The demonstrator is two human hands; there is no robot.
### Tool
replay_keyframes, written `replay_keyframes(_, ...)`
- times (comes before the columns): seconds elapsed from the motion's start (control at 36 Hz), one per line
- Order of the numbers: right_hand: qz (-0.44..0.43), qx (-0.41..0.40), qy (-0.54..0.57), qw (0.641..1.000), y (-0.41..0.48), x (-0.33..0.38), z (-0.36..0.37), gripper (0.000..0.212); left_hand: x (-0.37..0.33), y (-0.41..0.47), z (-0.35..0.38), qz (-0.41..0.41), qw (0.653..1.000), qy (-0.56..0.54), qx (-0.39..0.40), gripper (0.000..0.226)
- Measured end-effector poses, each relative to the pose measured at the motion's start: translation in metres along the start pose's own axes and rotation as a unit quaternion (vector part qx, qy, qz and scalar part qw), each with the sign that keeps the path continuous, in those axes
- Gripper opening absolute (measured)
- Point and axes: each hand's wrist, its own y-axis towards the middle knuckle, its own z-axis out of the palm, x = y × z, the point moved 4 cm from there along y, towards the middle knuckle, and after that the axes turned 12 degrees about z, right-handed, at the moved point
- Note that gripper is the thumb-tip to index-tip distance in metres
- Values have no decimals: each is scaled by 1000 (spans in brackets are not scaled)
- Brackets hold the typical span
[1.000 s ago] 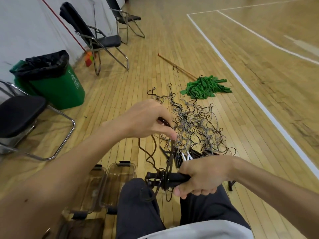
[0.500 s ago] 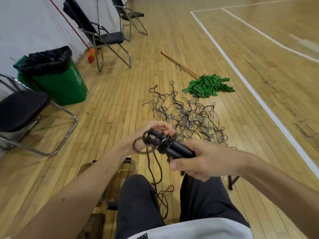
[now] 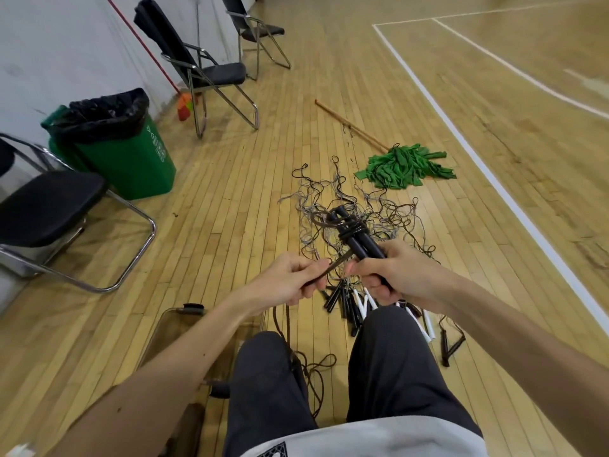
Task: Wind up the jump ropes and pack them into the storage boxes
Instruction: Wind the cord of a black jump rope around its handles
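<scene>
Jump ropes (image 3: 392, 222) lay on the floor before the knees, mop (image 3: 405, 166) behind them rightward, bin (image 3: 131, 159) far left beside a folding chair (image 3: 49, 206), storage box (image 3: 184, 328) left of the legs

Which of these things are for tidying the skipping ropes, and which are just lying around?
For the job: black-handled brown jump rope (right hand grips handles, left hand pinches cord); tangled pile of ropes on the floor; clear plastic storage box.
Just lying about: green rag mop; green plastic bin; black folding chairs.
</scene>
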Motion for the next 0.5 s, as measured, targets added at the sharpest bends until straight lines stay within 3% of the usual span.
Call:
replay_keyframes(0.25,-19,-123,-32,992,11,-13,-24,11,-6,-7,5,16,1000,5,12,29)
replay_keyframes(0.5,-16,-202,-5,979,25,-22,-52,10,-5,-6,11,-27,999,28,8,30)
